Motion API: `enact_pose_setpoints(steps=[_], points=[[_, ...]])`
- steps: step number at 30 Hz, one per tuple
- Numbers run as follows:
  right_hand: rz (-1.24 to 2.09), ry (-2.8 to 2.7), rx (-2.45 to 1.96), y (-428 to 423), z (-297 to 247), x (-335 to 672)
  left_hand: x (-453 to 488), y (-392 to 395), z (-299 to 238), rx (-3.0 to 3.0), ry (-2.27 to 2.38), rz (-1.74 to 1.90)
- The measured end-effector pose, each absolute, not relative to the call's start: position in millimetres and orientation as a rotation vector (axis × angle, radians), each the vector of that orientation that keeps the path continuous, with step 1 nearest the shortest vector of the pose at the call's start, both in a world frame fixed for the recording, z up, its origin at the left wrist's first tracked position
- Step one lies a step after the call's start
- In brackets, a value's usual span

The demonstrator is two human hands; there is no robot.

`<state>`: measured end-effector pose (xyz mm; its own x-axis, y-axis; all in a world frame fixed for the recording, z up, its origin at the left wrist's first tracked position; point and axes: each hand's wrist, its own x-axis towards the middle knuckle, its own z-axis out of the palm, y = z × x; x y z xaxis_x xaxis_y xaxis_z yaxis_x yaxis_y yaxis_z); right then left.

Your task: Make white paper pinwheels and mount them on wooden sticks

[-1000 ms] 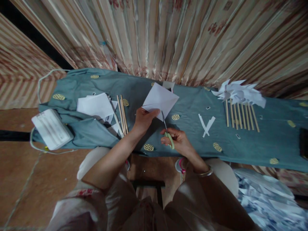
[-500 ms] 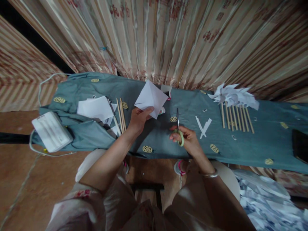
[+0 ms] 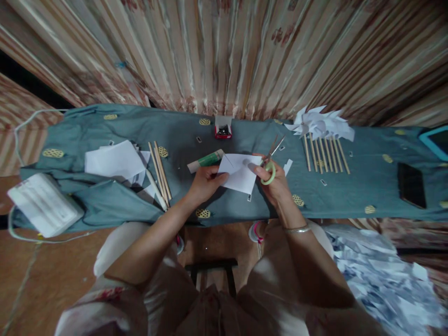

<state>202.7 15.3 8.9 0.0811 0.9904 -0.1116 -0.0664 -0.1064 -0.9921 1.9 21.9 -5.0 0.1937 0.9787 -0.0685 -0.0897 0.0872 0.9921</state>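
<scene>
A white square of paper (image 3: 240, 173) with a slit running in from its upper left corner lies between my hands. My left hand (image 3: 207, 183) pinches its left edge, thumb on top. My right hand (image 3: 275, 179) grips its right edge and also keeps hold of green-handled scissors (image 3: 269, 173), whose blades point up and away, a little apart. Just behind the paper lies a green and white glue tube (image 3: 206, 161). Farther back stands a small red open box (image 3: 223, 128) with dark small things in it. A white paper strip (image 3: 288, 166) shows beside my right hand.
White paper pinwheels (image 3: 322, 123) on wooden sticks lie to the right, near a dark phone (image 3: 412, 185). On the left are stacked paper sheets (image 3: 114, 160), loose sticks (image 3: 161, 170) and a white power strip (image 3: 45, 205). Paper scraps (image 3: 385, 280) heap up at lower right.
The paper has turned from a diamond to nearly straight and come lower. My right hand, with the scissors, has moved up to take the paper's right edge. The view has shifted right.
</scene>
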Motion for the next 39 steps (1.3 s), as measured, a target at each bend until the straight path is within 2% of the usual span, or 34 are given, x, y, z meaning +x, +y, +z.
enact_pose_setpoints(steps=[9, 39], points=[[1.155, -1.026, -1.386, 17, 7, 204, 6, 18, -9, 1.239, 1.066, 0.963], [1.139, -0.774, -1.233, 20, 9, 212, -12, 18, 16, 1.264, 1.192, 0.919]])
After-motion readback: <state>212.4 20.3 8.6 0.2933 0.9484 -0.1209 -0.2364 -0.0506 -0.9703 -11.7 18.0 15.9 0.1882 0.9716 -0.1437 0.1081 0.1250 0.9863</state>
